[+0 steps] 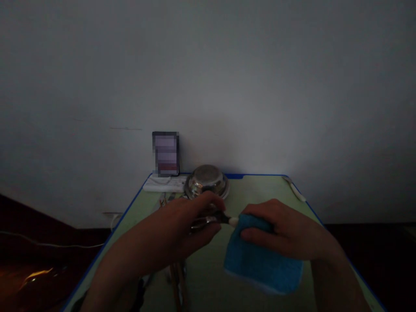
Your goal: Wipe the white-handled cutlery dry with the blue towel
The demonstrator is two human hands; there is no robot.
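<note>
My left hand (182,225) is closed round the metal end of a white-handled piece of cutlery (233,222). Its fingers partly cover the shiny head, so I cannot tell whether this is a spoon or a fork. A blue cloth (263,264) is gripped in my right hand (282,229), folded about the handle, with its lower part hanging down. Both hands are above the table, close together. Behind my left fingers an upturned metal bowl (208,175) rests near the table's back edge.
The pale green table (260,190) has a blue rim and stands against a wall. A phone-like screen (166,154) leans there, behind a white power strip (162,184). Chopsticks (178,286) and other utensils lie beneath my left arm. White-handled cutlery (296,190) lies at back right.
</note>
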